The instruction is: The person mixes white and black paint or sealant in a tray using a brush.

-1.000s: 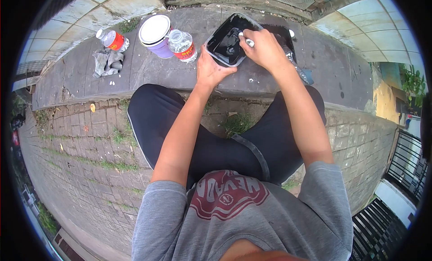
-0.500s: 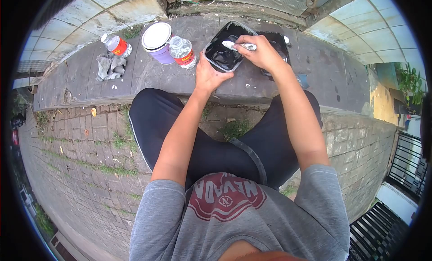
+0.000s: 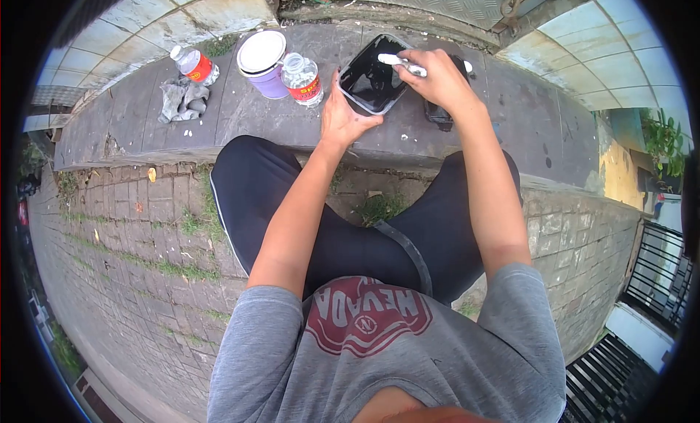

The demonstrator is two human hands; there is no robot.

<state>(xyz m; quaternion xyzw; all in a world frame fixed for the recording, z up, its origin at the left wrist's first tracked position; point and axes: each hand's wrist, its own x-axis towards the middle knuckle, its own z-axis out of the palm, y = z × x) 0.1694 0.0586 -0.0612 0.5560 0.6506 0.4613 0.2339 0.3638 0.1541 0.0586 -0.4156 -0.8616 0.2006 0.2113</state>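
Observation:
My left hand (image 3: pixel 345 120) grips the near left side of a clear plastic tub (image 3: pixel 399 102), thumb along its near edge. Glossy black paint (image 3: pixel 364 79) coats the inside, and the tub is tilted. My right hand (image 3: pixel 442 79) is closed round a short white tool (image 3: pixel 392 59) with dark smears, held over the tub's right side. Its working end cannot be made out. Partly hidden beneath my right hand and forearm is a second, black-stained container (image 3: pixel 438 112). An uncapped clear bottle (image 3: pixel 302 80) with a red label stands left of my left hand.
A lilac paint can (image 3: pixel 271 85) with a white lid stands behind the bottle. Further left are another red-labelled bottle (image 3: pixel 195 66) and a crumpled grey cloth (image 3: pixel 183 99). All rest on a grey tiled ledge (image 3: pixel 240 120) before my knees. Tiled walls (image 3: pixel 609 40) flank it.
My right hand has lifted slightly and moved right with the white tool. The tub has shifted a little to the right and turned in my left hand.

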